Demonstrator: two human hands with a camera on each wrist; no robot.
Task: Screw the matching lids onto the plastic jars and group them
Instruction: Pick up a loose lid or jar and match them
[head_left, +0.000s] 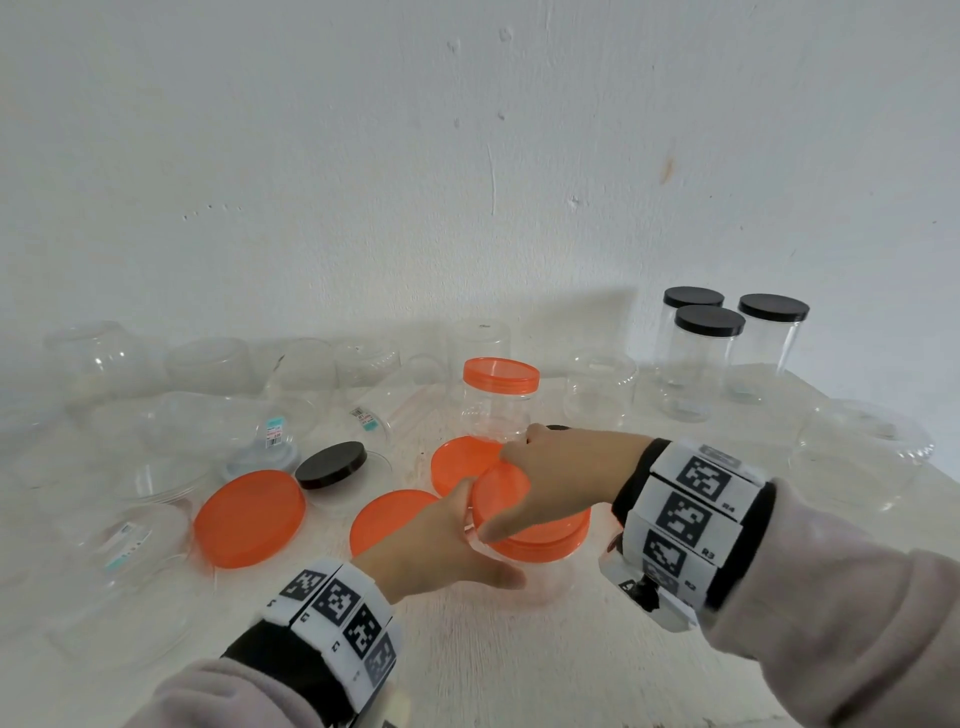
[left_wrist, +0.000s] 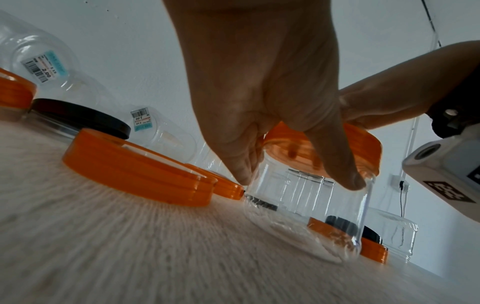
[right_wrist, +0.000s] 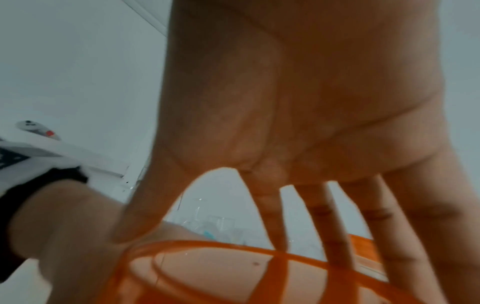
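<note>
- We see the left hand (head_left: 441, 551) wrapped around the side of a clear jar (head_left: 540, 577), thumb on the near side and fingers (left_wrist: 241, 164) on the far wall, as the left wrist view shows.
- The right hand (head_left: 561, 478) lies over the orange lid (head_left: 550, 535) on top of that jar, its fingers (right_wrist: 335, 232) spread and bent down over the rim, thumb at the lid's near edge.
- The jar stands upright on the table (head_left: 519, 665).
- Just behind the jar stands another jar capped in orange (head_left: 500, 400).
- 3 loose orange lids lie left of and behind the jar; the largest (head_left: 250, 517) is furthest left.
- A black lid (head_left: 331, 464) sits behind that largest one.
- Far right of the jar, by the wall, 3 black-capped jars (head_left: 709, 358) stand grouped.
- Uncapped clear jars (head_left: 218, 415) lie scattered to its left.
</note>
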